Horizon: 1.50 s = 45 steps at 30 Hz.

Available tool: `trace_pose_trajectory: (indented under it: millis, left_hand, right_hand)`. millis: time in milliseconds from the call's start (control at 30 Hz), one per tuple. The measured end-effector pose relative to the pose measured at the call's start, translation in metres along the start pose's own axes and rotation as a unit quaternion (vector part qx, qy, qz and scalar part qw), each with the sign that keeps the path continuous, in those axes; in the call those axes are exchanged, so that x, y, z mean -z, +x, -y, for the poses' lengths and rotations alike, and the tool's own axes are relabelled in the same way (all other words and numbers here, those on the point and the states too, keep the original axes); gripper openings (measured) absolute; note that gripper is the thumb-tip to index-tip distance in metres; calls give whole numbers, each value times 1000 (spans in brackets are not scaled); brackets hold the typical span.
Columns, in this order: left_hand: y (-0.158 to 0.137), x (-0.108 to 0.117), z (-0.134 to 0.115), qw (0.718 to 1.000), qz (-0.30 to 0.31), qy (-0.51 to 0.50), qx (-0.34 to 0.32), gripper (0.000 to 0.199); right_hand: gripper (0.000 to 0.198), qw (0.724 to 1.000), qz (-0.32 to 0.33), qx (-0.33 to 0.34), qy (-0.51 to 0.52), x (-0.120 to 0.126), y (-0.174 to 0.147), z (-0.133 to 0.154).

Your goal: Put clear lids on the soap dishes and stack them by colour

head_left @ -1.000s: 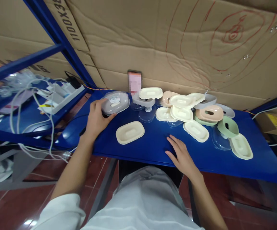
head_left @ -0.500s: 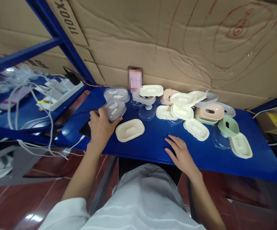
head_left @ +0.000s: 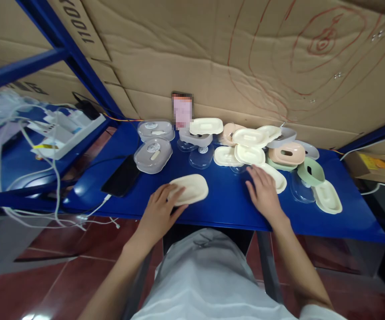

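The left hand [head_left: 161, 211] was half curled, its fingers over the left end of an oval cream moulded tray [head_left: 195, 189] and its thumb by the near edge; whether it gripped or merely touched could not be told. That tray sat near the front of a blue-topped table [head_left: 226, 204], left of the right hand [head_left: 266, 193]. The right hand was loosely open with nothing visible in its grasp, its fingers overlapping the left end of a second oval cream tray [head_left: 279, 181]; contact was unclear.

To the left of the first tray lay a flat black phone [head_left: 122, 175], with a rounded grey container under a clear cover [head_left: 153, 155] just beyond it and a similar grey container [head_left: 157, 132] farther back. Right of these, a clear oval plastic cover [head_left: 202, 158] lay flat. Farther right, cream trays overlapped in a pile [head_left: 250, 138], beside a peach slotted shell [head_left: 287, 153] and a green slotted shell [head_left: 310, 171]. At the far side, a lit phone [head_left: 182, 113] leaned on brown cardboard [head_left: 179, 53].
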<state>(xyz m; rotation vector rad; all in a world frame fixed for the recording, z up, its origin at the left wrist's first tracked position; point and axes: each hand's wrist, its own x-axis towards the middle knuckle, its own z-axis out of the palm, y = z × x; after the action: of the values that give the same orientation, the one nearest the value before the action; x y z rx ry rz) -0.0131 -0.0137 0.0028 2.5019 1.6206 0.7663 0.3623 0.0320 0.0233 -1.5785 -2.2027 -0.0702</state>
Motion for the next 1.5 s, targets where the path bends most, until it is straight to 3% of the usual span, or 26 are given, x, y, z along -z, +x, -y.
trace_pose_trajectory:
  millis: [167,267,433,567,633,733,800,900,1000,1133,1267,1367,1500]
  left_hand:
    - [2,-10,-15,991,52,-87,-89,44]
    - [8,-16,-25,992,54,-71,-89,45]
    - [10,-25,-32,997,5,-35,-63,47]
    - [7,-27,-31,997,-15,-37,-62,46]
    - [7,-25,-30,997,-10,-47,-68,47]
    - [8,-22,-30,995,0,-71,-76,50]
    - [10,-19,-30,991,13,-101,-82,51]
    - [10,-16,-30,986,32,-142,-79,50]
    - [8,-15,-30,986,35,-148,-61,51]
    - [4,-16,-28,989,51,-139,-28,64]
    - [2,-19,-26,989,31,-142,-19,77]
    - [3,-20,-26,990,7,-128,-52,73]
    - [4,-21,-25,992,-17,-99,-82,48]
  right_hand:
    - [46,993,-19,-48,-104,-1,29,-37]
    - [44,993,-27,-43,-111,2,33,-34]
    - [52,982,-124,-69,-123,16,49,-25]
    - [45,971,-132,-118,-159,30,58,-67]
    - [43,971,-103,-141,-165,37,53,-98]
    - [39,978,-65,-136,-143,45,36,-132]
    - [38,980,-85,-120,-131,48,22,-136]
    - [37,979,-141,-82,-123,47,1,-115]
    - [30,981,-166,-41,-94,40,-21,-69]
    - [28,995,-103,6,-10,22,-47,12]
    - [30,993,-28,63,93,2,-49,79]
    - [32,987,22,108,117,-4,-37,103]
    - [35,981,51,154,104,-6,-27,110]
